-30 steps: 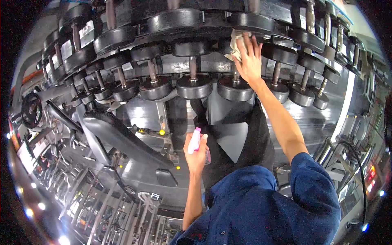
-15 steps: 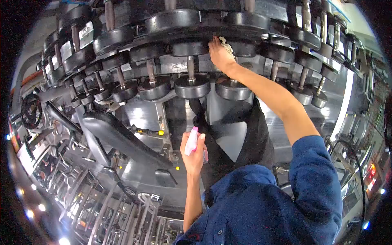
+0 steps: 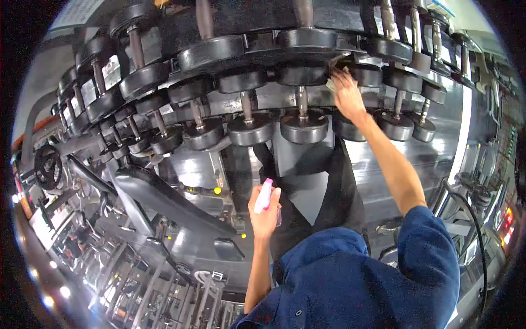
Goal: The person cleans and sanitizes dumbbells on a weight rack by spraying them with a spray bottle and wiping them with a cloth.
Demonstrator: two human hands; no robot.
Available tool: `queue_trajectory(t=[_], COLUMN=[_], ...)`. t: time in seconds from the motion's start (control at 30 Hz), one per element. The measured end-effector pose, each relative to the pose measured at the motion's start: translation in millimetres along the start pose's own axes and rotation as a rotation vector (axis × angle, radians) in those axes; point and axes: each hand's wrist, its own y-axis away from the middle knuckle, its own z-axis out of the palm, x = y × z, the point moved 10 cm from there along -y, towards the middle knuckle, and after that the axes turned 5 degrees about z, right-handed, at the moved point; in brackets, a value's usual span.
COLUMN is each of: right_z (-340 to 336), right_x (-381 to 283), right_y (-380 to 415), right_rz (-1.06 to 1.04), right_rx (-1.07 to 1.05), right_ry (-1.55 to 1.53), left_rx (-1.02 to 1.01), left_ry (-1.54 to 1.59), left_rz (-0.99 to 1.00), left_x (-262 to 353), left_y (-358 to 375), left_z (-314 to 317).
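My right hand (image 3: 349, 97) reaches up to the lower row of dumbbells. Its fingers close over a pale cloth (image 3: 330, 85) against the far head of a black dumbbell (image 3: 366, 75). That dumbbell's near head (image 3: 350, 129) sits below my wrist, and its handle is mostly hidden by my hand. Lower down, in front of my body, my left hand (image 3: 264, 219) is wrapped round a spray bottle with a white and pink top (image 3: 265, 197). Part of the bottle's body is behind my fingers. Another black dumbbell (image 3: 304, 127) rests just left of my right hand.
An upper row of larger dumbbells (image 3: 211, 53) runs above the lower one. A padded black bench (image 3: 170, 192) stands to the left, with a weight plate (image 3: 48, 165) behind it. Gym machines (image 3: 137, 290) fill the lower left. A black cable (image 3: 476, 225) hangs at right.
My right hand, with the cloth, has moved right along the lower row. The view has shifted too, so the upper dumbbells sit further left. My left hand still holds the spray bottle.
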Motion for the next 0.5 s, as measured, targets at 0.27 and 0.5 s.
queue_trajectory(t=[0.27,0.5], right_z=[45,150], right_x=[0,103], right_y=[-24,-54], right_rz=[0.588,0.880], right_rx=[0.415,0.054], right_ry=[-0.670,-1.054], left_rx=[-0.048,-0.026], left_ry=[-0.017,-0.044], left_rz=[-0.020,0.019], left_x=[9,22], left_y=[-5,-14], left_z=[22,14])
